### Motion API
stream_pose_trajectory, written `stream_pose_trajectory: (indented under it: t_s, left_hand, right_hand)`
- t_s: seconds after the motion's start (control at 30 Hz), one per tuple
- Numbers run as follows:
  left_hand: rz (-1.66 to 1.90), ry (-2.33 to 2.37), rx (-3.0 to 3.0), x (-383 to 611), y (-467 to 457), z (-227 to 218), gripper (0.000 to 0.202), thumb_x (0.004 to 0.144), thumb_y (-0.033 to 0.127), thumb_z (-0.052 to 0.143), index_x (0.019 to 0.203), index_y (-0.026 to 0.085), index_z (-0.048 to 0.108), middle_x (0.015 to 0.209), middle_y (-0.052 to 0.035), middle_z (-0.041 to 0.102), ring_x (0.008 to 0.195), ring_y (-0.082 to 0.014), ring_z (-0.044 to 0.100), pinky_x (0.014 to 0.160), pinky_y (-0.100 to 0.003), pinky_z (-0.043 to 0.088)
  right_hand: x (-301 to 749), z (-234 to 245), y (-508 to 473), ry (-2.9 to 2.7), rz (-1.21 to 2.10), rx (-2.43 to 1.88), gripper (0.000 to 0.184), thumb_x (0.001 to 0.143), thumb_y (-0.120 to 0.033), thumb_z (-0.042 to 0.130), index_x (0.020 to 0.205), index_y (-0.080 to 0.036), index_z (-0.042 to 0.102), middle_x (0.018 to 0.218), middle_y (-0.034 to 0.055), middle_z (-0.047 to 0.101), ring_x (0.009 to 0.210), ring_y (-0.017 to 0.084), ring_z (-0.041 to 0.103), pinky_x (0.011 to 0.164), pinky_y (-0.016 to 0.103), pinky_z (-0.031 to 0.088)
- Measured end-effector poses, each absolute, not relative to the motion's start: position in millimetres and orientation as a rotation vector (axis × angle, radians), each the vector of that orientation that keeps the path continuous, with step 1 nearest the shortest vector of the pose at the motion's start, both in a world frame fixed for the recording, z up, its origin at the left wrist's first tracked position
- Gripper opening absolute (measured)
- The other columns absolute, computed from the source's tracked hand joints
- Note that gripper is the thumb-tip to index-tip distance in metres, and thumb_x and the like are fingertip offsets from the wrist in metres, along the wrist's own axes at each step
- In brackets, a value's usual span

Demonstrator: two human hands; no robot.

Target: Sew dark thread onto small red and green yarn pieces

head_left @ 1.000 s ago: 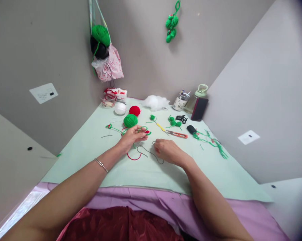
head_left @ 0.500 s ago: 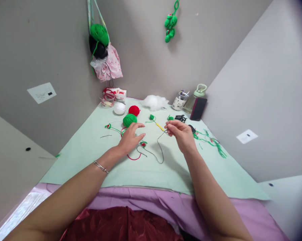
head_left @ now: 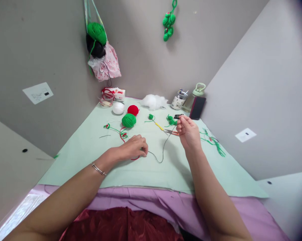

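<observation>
My right hand (head_left: 189, 132) is raised over the right of the table, its fingertips pinched on a dark thread (head_left: 163, 150). The thread hangs down in a curve and runs across the table to my left hand (head_left: 137, 147). That hand lies low with its fingers curled together; whatever is beneath them is hidden. A red strand (head_left: 135, 159) shows at its lower edge. Just behind it is a small green and red crocheted piece (head_left: 124, 135). Scissors with orange handles (head_left: 174, 133) lie beside my right hand, close to a yellow-handled crochet hook (head_left: 159, 126).
Green (head_left: 129, 120), red (head_left: 133, 110) and white (head_left: 118, 108) yarn balls stand back left. White stuffing (head_left: 154, 102) lies at the back. A pen cup (head_left: 178, 101), a bottle (head_left: 189, 100) and a phone (head_left: 198, 108) stand back right. Green yarn scraps (head_left: 216, 146) lie at right.
My left hand has come down and closed over the spot where a small green and red piece lay. My right hand has risen and moved right with the thread, uncovering the scissors.
</observation>
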State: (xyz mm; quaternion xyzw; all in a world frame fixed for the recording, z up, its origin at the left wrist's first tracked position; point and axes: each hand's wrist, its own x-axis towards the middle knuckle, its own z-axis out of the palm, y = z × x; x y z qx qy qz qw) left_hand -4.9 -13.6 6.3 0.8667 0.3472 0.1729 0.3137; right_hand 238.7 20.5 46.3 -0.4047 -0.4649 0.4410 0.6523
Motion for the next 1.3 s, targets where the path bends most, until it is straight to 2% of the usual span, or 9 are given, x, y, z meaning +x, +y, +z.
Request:
stream_pose_trajectory:
  t_s: [0.2, 0.4, 0.53, 0.63, 0.73, 0.9, 0.97, 1.1, 1.3]
  left_hand:
    - [0.760, 0.863, 1.992, 0.1, -18.2, 15.0, 0.009, 0.086, 0.024, 0.056, 0.081, 0.021, 0.063, 0.089, -0.0032, 0.064, 0.090, -0.0201, 0.054, 0.080, -0.032, 0.040]
    - [1.114, 0.756, 1.646, 4.3, -23.1, 20.7, 0.020, 0.084, 0.028, 0.064, 0.104, 0.021, 0.063, 0.083, -0.0020, 0.071, 0.078, -0.0163, 0.063, 0.076, -0.029, 0.044]
    - [1.256, 0.788, 1.588, 7.0, -25.1, 20.8, 0.031, 0.078, 0.027, 0.072, 0.108, 0.021, 0.067, 0.086, -0.0026, 0.073, 0.084, -0.0183, 0.066, 0.084, -0.030, 0.046]
    - [1.326, 0.867, 1.622, 4.6, -22.5, 21.4, 0.036, 0.077, 0.027, 0.074, 0.112, 0.021, 0.066, 0.087, -0.0022, 0.073, 0.090, -0.0188, 0.065, 0.094, -0.033, 0.043]
    - [1.379, 0.957, 1.646, -3.0, -15.8, 24.7, 0.036, 0.077, 0.029, 0.074, 0.110, 0.020, 0.066, 0.086, -0.0023, 0.072, 0.095, -0.0186, 0.063, 0.101, -0.034, 0.038]
    - [1.192, 1.020, 1.665, -32.6, 3.0, 29.2, 0.039, 0.079, 0.034, 0.070, 0.115, 0.021, 0.064, 0.087, -0.0022, 0.069, 0.082, -0.0163, 0.062, 0.078, -0.028, 0.045]
    - [1.036, 1.192, 1.803, -49.0, 11.4, 27.5, 0.027, 0.080, 0.038, 0.065, 0.101, 0.021, 0.070, 0.085, -0.0024, 0.069, 0.075, -0.0163, 0.059, 0.069, -0.027, 0.042]
    - [0.727, 1.603, 2.037, -74.6, 23.7, 19.2, 0.017, 0.080, 0.035, 0.061, 0.078, 0.023, 0.073, 0.086, -0.0028, 0.072, 0.076, -0.0202, 0.058, 0.066, -0.030, 0.037]
    - [0.532, 1.749, 2.158, -79.1, 27.9, 7.0, 0.015, 0.077, 0.030, 0.060, 0.081, 0.026, 0.074, 0.094, -0.0050, 0.073, 0.085, -0.0248, 0.061, 0.066, -0.030, 0.035]
  right_hand:
    - [239.1, 43.8, 21.4, -1.036, 0.967, -0.971, 0.027, 0.070, -0.039, 0.076, 0.080, -0.020, 0.060, 0.073, -0.0023, 0.058, 0.049, 0.005, 0.038, 0.041, 0.019, 0.027]
    - [213.7, 33.6, 7.9, -1.297, 1.221, -1.031, 0.023, 0.078, -0.040, 0.070, 0.082, -0.019, 0.061, 0.103, 0.0056, 0.071, 0.089, 0.013, 0.063, 0.068, 0.021, 0.048]
    - [185.2, 25.7, -8.1, -1.355, 1.548, -0.948, 0.027, 0.081, -0.043, 0.068, 0.087, -0.019, 0.056, 0.090, 0.0044, 0.070, 0.080, 0.015, 0.066, 0.069, 0.026, 0.051]
    - [174.6, 25.2, -14.9, -1.381, 1.725, -0.885, 0.030, 0.082, -0.045, 0.068, 0.087, -0.019, 0.054, 0.073, 0.0012, 0.066, 0.056, 0.010, 0.057, 0.051, 0.021, 0.040]
    - [177.6, 28.9, -14.8, -1.374, 1.717, -0.865, 0.029, 0.082, -0.042, 0.069, 0.087, -0.018, 0.053, 0.061, -0.0045, 0.055, 0.043, 0.004, 0.034, 0.044, 0.019, 0.021]
    - [195.5, 35.0, -6.2, -1.414, 1.507, -0.915, 0.025, 0.082, -0.037, 0.070, 0.085, -0.017, 0.055, 0.058, -0.0057, 0.047, 0.048, 0.005, 0.027, 0.047, 0.022, 0.015]
    - [201.4, 36.4, -3.8, -1.490, 1.420, -0.949, 0.025, 0.083, -0.038, 0.068, 0.085, -0.017, 0.056, 0.058, -0.0046, 0.049, 0.049, 0.006, 0.028, 0.047, 0.022, 0.016]
    - [205.4, 39.6, -6.1, -1.685, 1.418, -0.992, 0.026, 0.086, -0.042, 0.064, 0.088, -0.017, 0.057, 0.060, -0.0035, 0.051, 0.052, 0.007, 0.035, 0.049, 0.022, 0.021]
    - [196.7, 41.9, -14.9, -1.853, 1.470, -0.982, 0.029, 0.087, -0.045, 0.062, 0.086, -0.016, 0.056, 0.063, -0.0026, 0.053, 0.055, 0.007, 0.040, 0.049, 0.021, 0.025]
